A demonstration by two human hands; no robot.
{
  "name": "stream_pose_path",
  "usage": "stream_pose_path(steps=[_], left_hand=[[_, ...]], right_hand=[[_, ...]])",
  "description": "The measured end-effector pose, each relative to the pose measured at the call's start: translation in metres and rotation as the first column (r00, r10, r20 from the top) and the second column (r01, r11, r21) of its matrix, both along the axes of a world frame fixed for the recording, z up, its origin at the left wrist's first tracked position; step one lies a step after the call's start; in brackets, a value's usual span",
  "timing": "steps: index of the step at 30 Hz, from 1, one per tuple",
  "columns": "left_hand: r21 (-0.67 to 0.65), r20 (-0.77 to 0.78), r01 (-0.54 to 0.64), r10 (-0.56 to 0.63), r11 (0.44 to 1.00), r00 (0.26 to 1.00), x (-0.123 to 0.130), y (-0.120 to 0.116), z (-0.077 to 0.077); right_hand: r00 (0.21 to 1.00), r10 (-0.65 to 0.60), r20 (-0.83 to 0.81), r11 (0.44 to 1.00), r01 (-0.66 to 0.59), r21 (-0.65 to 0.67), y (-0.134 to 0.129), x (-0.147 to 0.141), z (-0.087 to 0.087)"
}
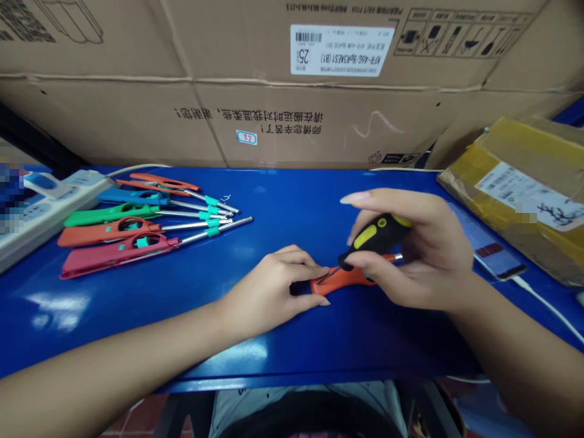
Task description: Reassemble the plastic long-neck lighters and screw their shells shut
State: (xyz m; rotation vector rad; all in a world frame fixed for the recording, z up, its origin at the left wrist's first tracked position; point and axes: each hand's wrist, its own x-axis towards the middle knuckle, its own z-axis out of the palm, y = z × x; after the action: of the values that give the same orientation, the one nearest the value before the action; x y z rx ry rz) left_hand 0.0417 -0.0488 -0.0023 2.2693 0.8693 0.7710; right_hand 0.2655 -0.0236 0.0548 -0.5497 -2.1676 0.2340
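Observation:
An orange gas lighter lies on the blue table in front of me, its metal tube pointing right. My left hand pinches the lighter's handle end between thumb and fingers. In my right hand is a screwdriver with a black and yellow handle, held tilted. Its thin shaft slopes down to the left, and the tip meets the lighter's handle near my left fingertips. My right hand hides part of the lighter's trigger area and tube.
Several long lighters in red, orange, green and blue lie fanned at the left. Beside them is a white power strip. A phone with a white cable and a taped parcel are at the right. A large cardboard box stands behind.

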Motion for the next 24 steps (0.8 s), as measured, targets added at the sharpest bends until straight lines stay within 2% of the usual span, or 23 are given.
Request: stream_pose_path(steps=[3,7,12,17,21,22,24], left_hand=[[0.001,-0.007,-0.004,0.004,1.0,1.0,0.0001,-0.0001,0.0008],[0.004,-0.002,-0.005,0.005,1.0,1.0,0.0005,-0.0003,0.0014],[0.013,-0.003,0.002,-0.002,1.0,1.0,0.0004,-0.0002,0.0004],[0.0,0.013,-0.003,0.003,1.0,1.0,0.0007,0.0,-0.0016],[0.008,0.009,-0.003,0.003,1.0,1.0,0.0007,0.0002,-0.0021],[0.006,0.006,-0.001,0.001,1.0,1.0,0.0006,0.0002,-0.0021],[-0.005,0.006,0.002,-0.002,1.0,1.0,0.0001,0.0001,-0.0019]], right_hand=[[1.0,0.02,0.002,0.999,-0.02,0.034,-0.0036,-0.0015,-0.0001],[0.998,0.049,0.047,0.993,-0.043,-0.11,-0.0074,-0.001,0.0033],[1.0,-0.002,0.024,0.998,0.001,0.058,-0.0042,-0.0014,0.0031],[0.998,0.022,0.056,0.991,-0.015,-0.132,-0.0029,0.0004,0.0022],[0.999,-0.034,0.04,0.999,0.033,0.028,-0.0007,-0.0004,0.0015],[0.997,-0.048,0.055,0.998,0.046,0.037,-0.0001,-0.0004,0.0014],[0.996,-0.045,0.081,0.998,0.049,-0.047,0.0006,-0.0001,0.0011]])
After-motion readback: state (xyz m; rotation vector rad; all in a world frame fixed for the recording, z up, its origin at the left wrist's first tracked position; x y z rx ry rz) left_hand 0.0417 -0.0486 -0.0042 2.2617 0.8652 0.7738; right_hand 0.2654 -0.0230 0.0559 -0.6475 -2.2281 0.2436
